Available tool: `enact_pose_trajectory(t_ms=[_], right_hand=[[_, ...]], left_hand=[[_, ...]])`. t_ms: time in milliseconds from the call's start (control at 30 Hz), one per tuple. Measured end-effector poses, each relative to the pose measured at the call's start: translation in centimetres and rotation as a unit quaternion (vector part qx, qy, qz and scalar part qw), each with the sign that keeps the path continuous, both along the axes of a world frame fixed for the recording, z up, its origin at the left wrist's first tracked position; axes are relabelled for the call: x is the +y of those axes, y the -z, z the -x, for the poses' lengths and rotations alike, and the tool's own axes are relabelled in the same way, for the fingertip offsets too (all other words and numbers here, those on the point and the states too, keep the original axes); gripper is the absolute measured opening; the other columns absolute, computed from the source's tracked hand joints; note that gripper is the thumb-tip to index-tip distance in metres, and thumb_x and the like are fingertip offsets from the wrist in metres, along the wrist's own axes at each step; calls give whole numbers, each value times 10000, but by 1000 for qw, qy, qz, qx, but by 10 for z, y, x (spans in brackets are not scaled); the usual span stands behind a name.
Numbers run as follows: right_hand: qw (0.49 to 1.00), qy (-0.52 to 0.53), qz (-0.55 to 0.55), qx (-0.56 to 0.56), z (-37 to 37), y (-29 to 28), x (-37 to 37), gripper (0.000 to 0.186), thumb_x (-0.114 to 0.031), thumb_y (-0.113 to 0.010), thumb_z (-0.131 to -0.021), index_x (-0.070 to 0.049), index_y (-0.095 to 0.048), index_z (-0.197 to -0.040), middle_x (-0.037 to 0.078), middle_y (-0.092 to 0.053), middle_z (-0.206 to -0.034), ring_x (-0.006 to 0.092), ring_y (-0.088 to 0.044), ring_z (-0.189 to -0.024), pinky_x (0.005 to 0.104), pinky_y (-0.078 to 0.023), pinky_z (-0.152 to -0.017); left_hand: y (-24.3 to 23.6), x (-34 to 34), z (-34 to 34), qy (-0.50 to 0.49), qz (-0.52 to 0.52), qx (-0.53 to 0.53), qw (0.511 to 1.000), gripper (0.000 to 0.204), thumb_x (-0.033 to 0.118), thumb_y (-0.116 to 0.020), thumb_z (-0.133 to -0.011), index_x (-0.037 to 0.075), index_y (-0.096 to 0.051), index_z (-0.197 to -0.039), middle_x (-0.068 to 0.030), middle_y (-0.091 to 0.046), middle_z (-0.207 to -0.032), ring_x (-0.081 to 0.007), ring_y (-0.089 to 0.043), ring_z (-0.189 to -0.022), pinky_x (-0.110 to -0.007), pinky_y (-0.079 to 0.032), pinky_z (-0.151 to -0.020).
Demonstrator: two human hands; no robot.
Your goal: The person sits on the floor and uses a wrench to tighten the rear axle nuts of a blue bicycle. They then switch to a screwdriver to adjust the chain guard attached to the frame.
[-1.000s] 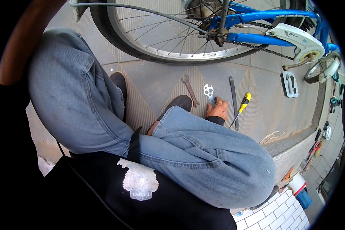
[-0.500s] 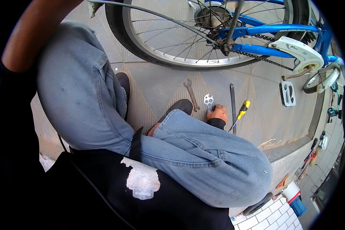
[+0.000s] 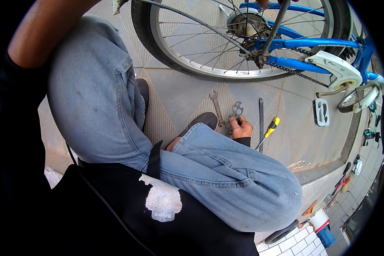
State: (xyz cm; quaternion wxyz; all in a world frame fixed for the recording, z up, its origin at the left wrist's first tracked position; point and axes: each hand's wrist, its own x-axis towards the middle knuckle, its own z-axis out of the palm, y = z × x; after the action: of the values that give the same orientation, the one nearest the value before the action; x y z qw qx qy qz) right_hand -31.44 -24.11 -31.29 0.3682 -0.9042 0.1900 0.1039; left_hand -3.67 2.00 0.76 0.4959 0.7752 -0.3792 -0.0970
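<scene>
My right hand [image 3: 241, 127] grips a flat multi-hole metal wrench [image 3: 237, 109] just off the floor. Left of it lies an open-end wrench [image 3: 216, 106]; to its right are a long dark flat bar [image 3: 261, 113] and a yellow-handled screwdriver [image 3: 274, 126]. From the upper left my left arm reaches up out of frame; fingertips at the top edge, apparently my left hand [image 3: 269, 3], are by the bicycle's stay, mostly cut off. The blue bicycle's rear wheel [image 3: 232, 77], white chain guard [image 3: 333, 64] and pedal [image 3: 322, 112] are in front of me.
My bent legs in jeans fill the lower middle. A low step edge [image 3: 320, 174] runs along the right, with assorted tools [image 3: 345, 184] on the tiles beyond, plus a white-and-blue container [image 3: 322, 225]. The bicycle's front wheel [image 3: 354, 98] is at far right.
My right hand has closed on the multi-hole wrench, which is now tilted up. Fingertips have appeared at the top edge by the bicycle. The whole view has shifted slightly down and right.
</scene>
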Motion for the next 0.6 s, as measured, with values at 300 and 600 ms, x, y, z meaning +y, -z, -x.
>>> enact_pose_trajectory(t_ms=[300,600], right_hand=[[963,-108,-8,-247,-91,-101,56,184,-126,-590,-886,-22,-615,-1036,132,-647,-755,291,-621,-636,383,-483,-574],[926,-173,66,-329,-126,-114,68,196,-125,-601,-869,-22,-652,-1028,125,-637,-795,283,-587,-683,377,-483,-607]], left_hand=[[-2,-3,-2,3,-16,20,1000,285,278,-625,-917,-3,-663,-949,-108,-690,-854,-177,-665,-670,-286,-521,-608],[-1,-3,-2,16,-12,-7,1000,312,296,-617,-923,-12,-656,-958,-122,-686,-883,-176,-662,-688,-290,-526,-614]])
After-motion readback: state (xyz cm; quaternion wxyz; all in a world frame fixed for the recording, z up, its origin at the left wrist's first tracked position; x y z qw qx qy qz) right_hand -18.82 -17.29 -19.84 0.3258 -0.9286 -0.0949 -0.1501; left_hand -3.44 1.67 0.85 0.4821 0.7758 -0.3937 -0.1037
